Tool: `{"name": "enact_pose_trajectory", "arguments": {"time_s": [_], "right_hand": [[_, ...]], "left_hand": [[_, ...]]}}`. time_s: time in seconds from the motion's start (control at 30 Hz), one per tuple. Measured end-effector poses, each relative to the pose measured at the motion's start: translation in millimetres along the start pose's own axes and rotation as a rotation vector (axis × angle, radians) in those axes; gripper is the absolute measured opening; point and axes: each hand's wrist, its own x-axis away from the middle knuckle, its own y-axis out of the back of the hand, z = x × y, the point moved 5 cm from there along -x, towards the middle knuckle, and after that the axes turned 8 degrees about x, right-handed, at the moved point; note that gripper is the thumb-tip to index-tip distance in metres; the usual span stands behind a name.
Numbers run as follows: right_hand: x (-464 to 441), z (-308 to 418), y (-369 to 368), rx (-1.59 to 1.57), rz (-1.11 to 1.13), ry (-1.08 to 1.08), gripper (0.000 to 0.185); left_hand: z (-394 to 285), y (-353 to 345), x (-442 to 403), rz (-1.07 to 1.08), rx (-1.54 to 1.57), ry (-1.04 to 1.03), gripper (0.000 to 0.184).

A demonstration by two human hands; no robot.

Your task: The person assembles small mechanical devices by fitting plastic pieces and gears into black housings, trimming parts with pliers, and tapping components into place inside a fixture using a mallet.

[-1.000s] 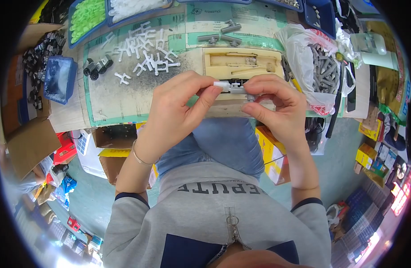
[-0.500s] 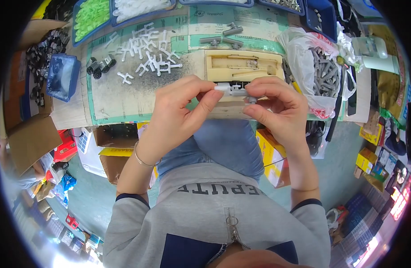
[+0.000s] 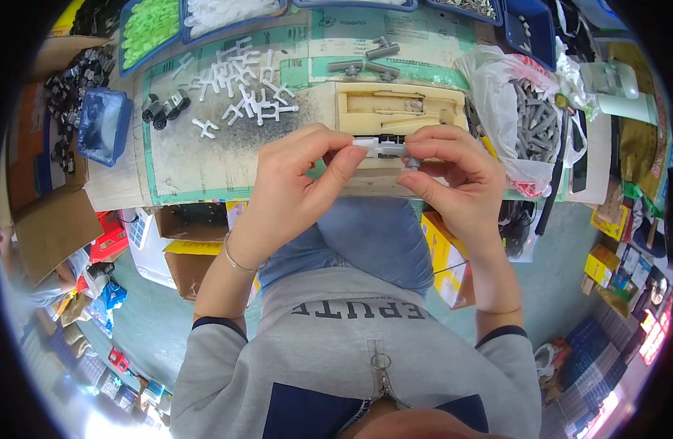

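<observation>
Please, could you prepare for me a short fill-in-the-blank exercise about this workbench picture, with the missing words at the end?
1. The white end of the held part is pinched by the person's ____ hand.
2. The many pieces heaped inside the plastic bag are coloured ____.
3. From the person's side, the cream block lies to the ____ of the scattered white parts.

Missing words: left; grey; right.

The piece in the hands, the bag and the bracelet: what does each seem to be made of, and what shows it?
Piece: probably hard plastic, white and pale grey, smooth; its clean, moulded-looking shape suggests it.
Bag: thin plastic film, shiny; it is wrinkled and partly see-through.
Bracelet: likely metal, polished; it is a thin, silvery band.
</observation>
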Motion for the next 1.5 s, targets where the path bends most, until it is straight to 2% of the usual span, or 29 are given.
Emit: {"name": "enact_pose_trajectory", "arguments": {"time_s": [1.5], "right_hand": [[-8, -8, -13, -0.038, 0.004, -0.020, 0.029]], "left_hand": [[10, 10, 1, -0.036, -0.017, -0.012, 0.008]]}}
